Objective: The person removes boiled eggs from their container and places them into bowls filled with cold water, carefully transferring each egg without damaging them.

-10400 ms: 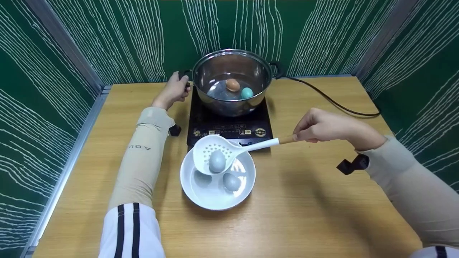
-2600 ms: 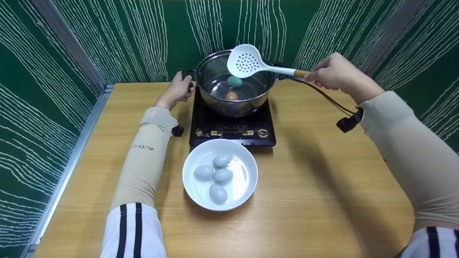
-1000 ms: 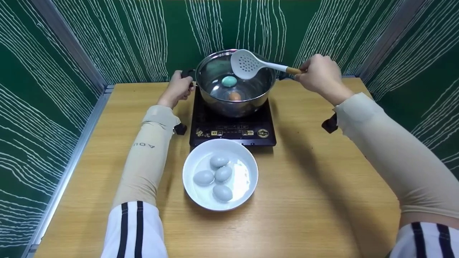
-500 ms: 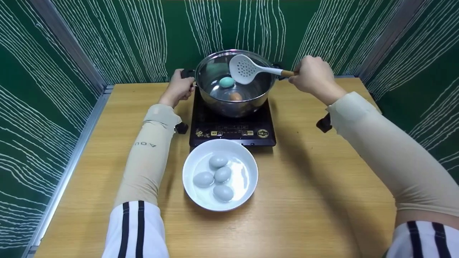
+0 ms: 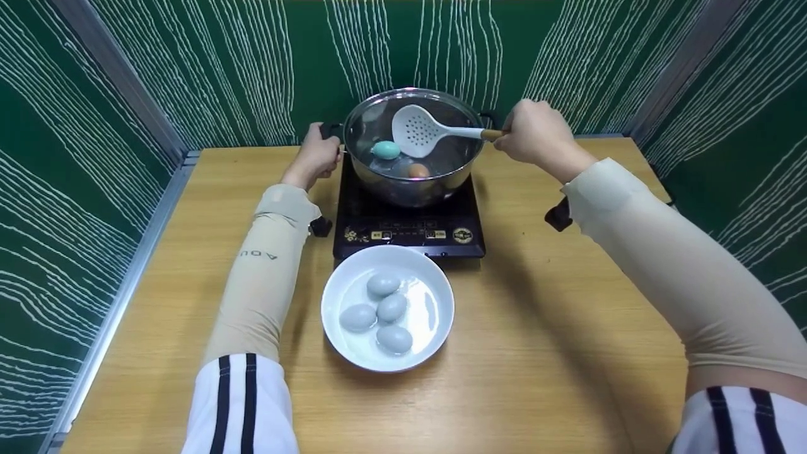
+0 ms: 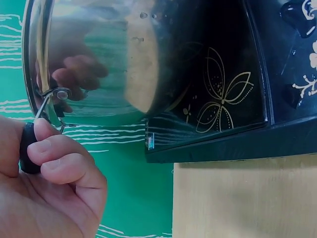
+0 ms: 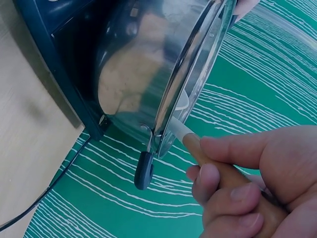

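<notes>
Round white bowl (image 5: 343,277), lower centre: four pale eggs (image 5: 392,308) in
Steel pot (image 5: 410,193), upper centre: turquoise egg (image 5: 386,150), brown egg (image 5: 418,171) apparently left
Left fingers (image 6: 69,167): gripping black handle (image 6: 29,151)
Right fingers (image 7: 230,202): gripping perforated white skimmer (image 5: 416,130)

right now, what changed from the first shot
The right hand moved the spoon from the bowl to the pot; its egg is gone. The green egg shifted left, the brown egg nearer the bowl. The left hand still grips a pot handle; the bowl stayed.
</notes>
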A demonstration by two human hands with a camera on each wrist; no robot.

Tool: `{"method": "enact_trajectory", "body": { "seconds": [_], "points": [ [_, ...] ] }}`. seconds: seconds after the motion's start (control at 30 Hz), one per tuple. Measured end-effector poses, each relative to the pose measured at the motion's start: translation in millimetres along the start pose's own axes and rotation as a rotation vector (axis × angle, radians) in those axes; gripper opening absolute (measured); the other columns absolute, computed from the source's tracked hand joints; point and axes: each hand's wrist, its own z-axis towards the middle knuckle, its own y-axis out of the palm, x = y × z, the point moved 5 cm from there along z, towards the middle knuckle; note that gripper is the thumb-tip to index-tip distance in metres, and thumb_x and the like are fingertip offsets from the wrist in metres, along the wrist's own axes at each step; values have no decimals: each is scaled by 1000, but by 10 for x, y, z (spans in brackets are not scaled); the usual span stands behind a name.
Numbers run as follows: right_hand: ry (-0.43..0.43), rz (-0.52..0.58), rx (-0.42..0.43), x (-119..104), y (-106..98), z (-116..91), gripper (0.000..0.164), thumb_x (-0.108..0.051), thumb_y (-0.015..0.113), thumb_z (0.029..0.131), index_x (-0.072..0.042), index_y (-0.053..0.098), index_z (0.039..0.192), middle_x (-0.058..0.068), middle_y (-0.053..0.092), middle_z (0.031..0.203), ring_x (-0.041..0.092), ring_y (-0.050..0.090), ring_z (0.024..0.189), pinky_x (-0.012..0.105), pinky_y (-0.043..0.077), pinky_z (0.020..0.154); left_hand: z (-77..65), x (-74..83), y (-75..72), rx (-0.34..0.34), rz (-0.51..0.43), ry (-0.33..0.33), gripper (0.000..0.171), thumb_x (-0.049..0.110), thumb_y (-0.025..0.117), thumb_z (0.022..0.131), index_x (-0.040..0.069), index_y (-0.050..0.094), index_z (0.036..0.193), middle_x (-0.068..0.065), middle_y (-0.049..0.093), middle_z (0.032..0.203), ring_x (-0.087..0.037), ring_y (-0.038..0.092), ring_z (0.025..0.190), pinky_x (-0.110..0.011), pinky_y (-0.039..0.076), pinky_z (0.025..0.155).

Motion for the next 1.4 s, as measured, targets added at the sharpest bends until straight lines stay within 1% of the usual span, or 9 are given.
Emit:
{"method": "enact_trajectory", "body": {
  "seconds": [0.17, 0.27, 0.4, 0.53, 0.7, 0.93, 1.17, 1.27, 1.4],
  "points": [
    [-4, 11, -19, -41, 35, -1, 23, -22, 64, 94, -2, 75, 98, 13, 69, 88, 25, 51, 71, 34, 40, 57, -2, -6, -8, -18, 16, 19, 42, 21, 35, 105, 21, 18, 144, -3, 48, 79, -11, 38, 52, -25, 32, 47],
    [-20, 0, -20, -82, 54, 4, 22, -22, 65, 93, -3, 75, 89, 9, 66, 77, 24, 50, 67, 33, 38, 54, -22, 5, -17, -29, 37, 18, 44, 22, 34, 105, 21, 16, 146, -4, 47, 81, -11, 38, 53, -25, 32, 48],
    [-37, -18, -22, -130, 79, 17, 24, -21, 66, 90, -4, 72, 74, 3, 57, 59, 20, 46, 57, 31, 35, 49, -170, 99, 5, -49, 28, 2, 47, 18, 32, 105, 17, 13, 148, -4, 43, 76, -11, 34, 49, -27, 30, 48],
    [-32, -18, -44, -182, 98, 24, 25, -21, 67, 89, -5, 66, 70, 0, 49, 53, 18, 44, 53, 31, 35, 49, -307, 183, 34, -53, -4, -12, 47, 14, 32, 104, 14, 13, 146, -4, 41, 76, -11, 34, 49, -27, 30, 48],
    [-30, -14, -59, -255, 110, 15, 32, -27, 68, 89, -7, 59, 67, -2, 43, 51, 18, 45, 51, 31, 37, 48, -307, 189, 33, -44, -14, 4, 46, 14, 32, 104, 14, 14, 146, -4, 40, 77, -12, 34, 51, -26, 30, 49],
    [-46, -15, -104, -322, 109, 2, 19, -19, 67, 87, -5, 64, 75, 0, 49, 56, 19, 47, 54, 31, 37, 50, -264, 164, 19, -55, -19, -5, 49, 16, 33, 104, 14, 12, 148, -6, 43, 81, -12, 37, 52, -26, 34, 49],
    [-83, 32, -154, -329, 111, -1, 20, -19, 68, 87, -3, 72, 76, 4, 65, 66, 17, 51, 57, 30, 41, 51, -272, 165, 19, -41, -5, -7, 48, 16, 34, 104, 15, 14, 147, -5, 42, 82, -12, 38, 53, -26, 34, 48],
    [-71, 76, -203, -290, 112, 8, 20, -21, 68, 89, -2, 73, 83, 4, 64, 69, 16, 50, 57, 30, 41, 50, -272, 167, 22, -36, -7, -8, 48, 15, 34, 104, 15, 14, 147, -5, 42, 81, -12, 38, 53, -26, 33, 48],
    [-52, 141, -267, -222, 109, 22, 21, -24, 68, 91, -3, 71, 86, 1, 57, 64, 14, 44, 51, 29, 37, 46, -264, 170, 29, -29, -7, 9, 52, 14, 34, 103, 14, 11, 149, -4, 42, 77, -12, 36, 51, -25, 32, 47]
  ]
}}
